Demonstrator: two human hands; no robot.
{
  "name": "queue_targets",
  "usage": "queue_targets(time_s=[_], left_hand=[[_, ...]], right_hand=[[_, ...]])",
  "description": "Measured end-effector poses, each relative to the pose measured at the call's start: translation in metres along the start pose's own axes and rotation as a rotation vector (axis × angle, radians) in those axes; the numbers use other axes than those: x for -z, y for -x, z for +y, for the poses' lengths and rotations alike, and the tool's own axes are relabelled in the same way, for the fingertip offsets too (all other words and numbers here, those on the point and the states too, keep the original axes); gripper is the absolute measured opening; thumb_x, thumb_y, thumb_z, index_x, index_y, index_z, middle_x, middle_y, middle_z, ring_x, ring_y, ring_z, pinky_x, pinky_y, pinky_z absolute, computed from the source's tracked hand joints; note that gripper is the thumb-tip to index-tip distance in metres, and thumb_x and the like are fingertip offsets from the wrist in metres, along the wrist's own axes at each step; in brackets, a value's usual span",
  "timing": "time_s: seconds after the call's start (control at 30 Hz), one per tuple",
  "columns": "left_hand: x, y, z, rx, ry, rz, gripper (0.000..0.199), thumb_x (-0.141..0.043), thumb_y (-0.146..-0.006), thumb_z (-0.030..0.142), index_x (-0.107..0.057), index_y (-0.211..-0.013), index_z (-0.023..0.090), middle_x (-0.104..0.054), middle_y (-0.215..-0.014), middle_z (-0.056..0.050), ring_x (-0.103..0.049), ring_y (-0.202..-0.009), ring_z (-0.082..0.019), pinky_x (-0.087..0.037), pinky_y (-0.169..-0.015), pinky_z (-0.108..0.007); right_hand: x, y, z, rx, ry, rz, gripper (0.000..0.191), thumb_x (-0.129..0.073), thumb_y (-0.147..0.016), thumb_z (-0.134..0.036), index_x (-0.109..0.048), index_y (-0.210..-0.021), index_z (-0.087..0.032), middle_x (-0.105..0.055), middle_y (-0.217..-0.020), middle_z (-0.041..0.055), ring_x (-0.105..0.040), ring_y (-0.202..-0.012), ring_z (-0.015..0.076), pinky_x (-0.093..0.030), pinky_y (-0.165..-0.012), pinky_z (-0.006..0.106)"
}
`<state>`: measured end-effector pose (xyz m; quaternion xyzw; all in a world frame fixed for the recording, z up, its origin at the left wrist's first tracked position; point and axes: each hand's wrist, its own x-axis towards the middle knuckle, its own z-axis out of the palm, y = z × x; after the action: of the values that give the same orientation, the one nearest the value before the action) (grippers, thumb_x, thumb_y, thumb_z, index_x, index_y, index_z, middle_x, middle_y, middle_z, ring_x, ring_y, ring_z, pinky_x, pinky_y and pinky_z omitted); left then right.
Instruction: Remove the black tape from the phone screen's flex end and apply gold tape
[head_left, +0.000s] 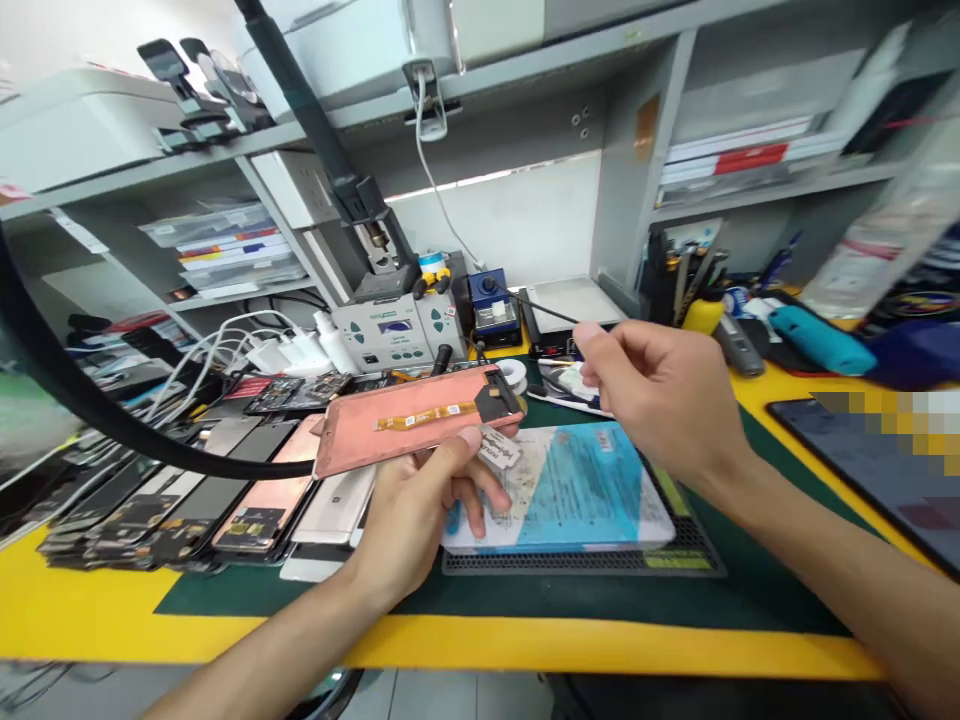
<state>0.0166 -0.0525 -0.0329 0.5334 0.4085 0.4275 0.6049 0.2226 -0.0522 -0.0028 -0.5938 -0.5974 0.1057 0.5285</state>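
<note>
My left hand (420, 510) holds up a phone screen (356, 435), its copper-coloured back facing me and tilted. An orange flex cable (427, 415) runs along that back to a black patch at the right end. A slotted razor blade (499, 447) sticks out by my left thumb and fingers, under the screen's edge. To the right and higher, my right hand (660, 390) pinches a thin dark rod (544, 307) that points left; its exact kind I cannot make out. Below both hands, a blue and white stained box (585, 490) lies on a dark perforated pad (585, 563).
Several phones and screens (247, 460) lie in a row at left. A black hose (150, 430) arcs across the left side. Behind stand a grey control unit (405, 330) and a small blue device (491, 300). A dark tablet-like panel (862, 460) lies at right.
</note>
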Motion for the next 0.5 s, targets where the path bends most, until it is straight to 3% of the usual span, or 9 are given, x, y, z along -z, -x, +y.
queue_targets(time_s=[0.07,0.13,0.23,0.33,0.37,0.5], left_hand=[[0.001,0.000,-0.001,-0.001,-0.011,0.008,0.037,-0.064,-0.089,0.043,-0.072,-0.092,0.007,-0.070,-0.061,-0.009,-0.054,-0.047,-0.014,-0.044,-0.043,-0.025],[0.003,-0.001,-0.003,-0.003,-0.019,0.018,0.036,-0.067,-0.086,0.044,-0.070,-0.083,0.008,-0.070,-0.061,-0.009,-0.053,-0.048,-0.014,-0.043,-0.045,-0.026],[0.005,-0.002,-0.004,0.006,-0.034,0.029,0.037,-0.068,-0.084,0.047,-0.070,-0.082,0.010,-0.070,-0.062,-0.008,-0.051,-0.046,-0.013,-0.040,-0.044,-0.025],[0.004,-0.001,-0.002,0.005,-0.020,-0.008,0.034,-0.068,-0.083,0.046,-0.069,-0.080,0.012,-0.070,-0.061,-0.007,-0.051,-0.045,-0.013,-0.041,-0.046,-0.024],[0.004,0.000,0.000,0.003,-0.011,-0.020,0.034,-0.068,-0.084,0.046,-0.069,-0.080,0.012,-0.070,-0.062,-0.007,-0.051,-0.045,-0.013,-0.041,-0.045,-0.024],[0.001,0.002,0.004,-0.016,0.014,-0.047,0.035,-0.068,-0.082,0.046,-0.070,-0.085,0.010,-0.070,-0.062,-0.008,-0.052,-0.046,-0.014,-0.041,-0.044,-0.024]], right_hand=[[0.004,-0.012,0.008,0.065,0.050,0.228,0.040,-0.058,-0.096,-0.043,-0.051,-0.062,-0.023,-0.051,-0.056,0.0005,-0.046,-0.054,0.0148,-0.038,-0.056,0.031],[0.015,-0.026,0.019,-0.003,0.133,0.506,0.029,-0.060,-0.094,-0.042,-0.055,-0.073,-0.023,-0.060,-0.073,0.0040,-0.057,-0.066,0.0181,-0.047,-0.066,0.031],[0.041,-0.042,0.040,-0.106,0.291,0.673,0.024,-0.046,-0.101,-0.032,-0.059,-0.114,-0.016,-0.062,-0.116,0.0149,-0.062,-0.102,0.0235,-0.051,-0.090,0.037],[0.063,-0.044,0.061,-0.270,0.405,0.641,0.033,-0.056,-0.099,-0.028,-0.057,-0.129,-0.014,-0.057,-0.133,0.0164,-0.059,-0.116,0.0259,-0.049,-0.101,0.044],[0.067,-0.044,0.067,-0.316,0.430,0.585,0.035,-0.062,-0.098,-0.033,-0.058,-0.129,-0.017,-0.059,-0.133,0.0121,-0.061,-0.115,0.0260,-0.052,-0.098,0.047],[0.065,-0.046,0.080,-0.430,0.496,0.354,0.034,-0.063,-0.099,-0.036,-0.062,-0.127,-0.018,-0.062,-0.130,0.0107,-0.065,-0.109,0.0238,-0.057,-0.092,0.044]])
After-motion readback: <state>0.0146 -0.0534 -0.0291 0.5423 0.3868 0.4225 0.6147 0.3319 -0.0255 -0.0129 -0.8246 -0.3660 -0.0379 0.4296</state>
